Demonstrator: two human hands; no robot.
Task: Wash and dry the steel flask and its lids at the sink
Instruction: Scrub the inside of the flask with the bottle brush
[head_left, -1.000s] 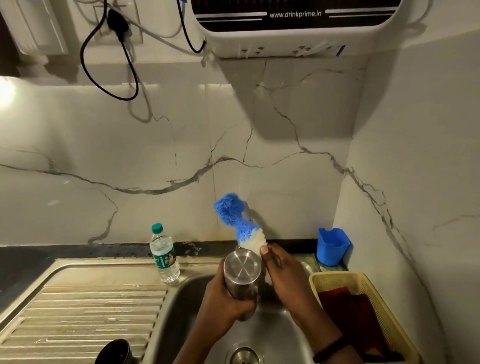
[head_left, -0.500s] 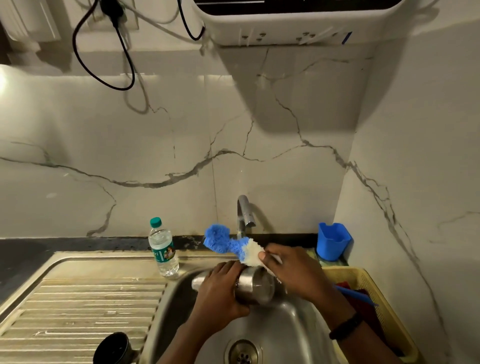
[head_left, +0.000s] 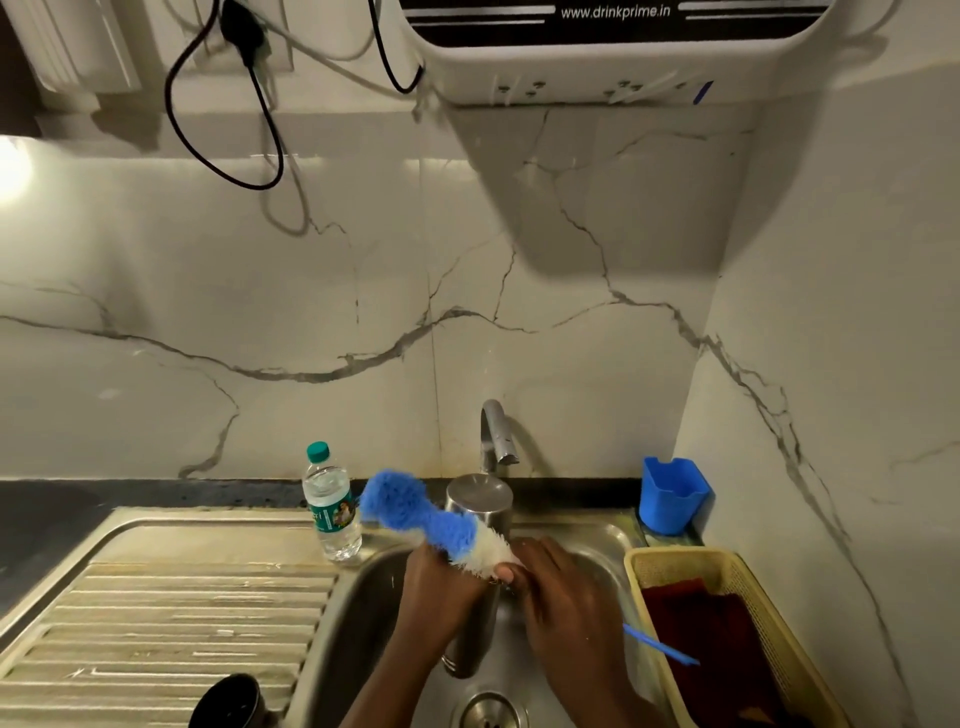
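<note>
Steel flask (head_left: 478, 506) btwn both hands (L (head_left: 436, 587) gripping, R (head_left: 566, 597) w/ brush (head_left: 431, 519))

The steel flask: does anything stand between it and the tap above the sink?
Nothing visible does. The left hand grips the steel flask over the sink, its closed base just under the tap. The brush in the right hand lies across its left side.

Only 2 bare forearms and hands show, the left hand (head_left: 441, 587) and right hand (head_left: 566, 597); no sleeves reach the wrists, and any wristband seems out of frame.
</note>
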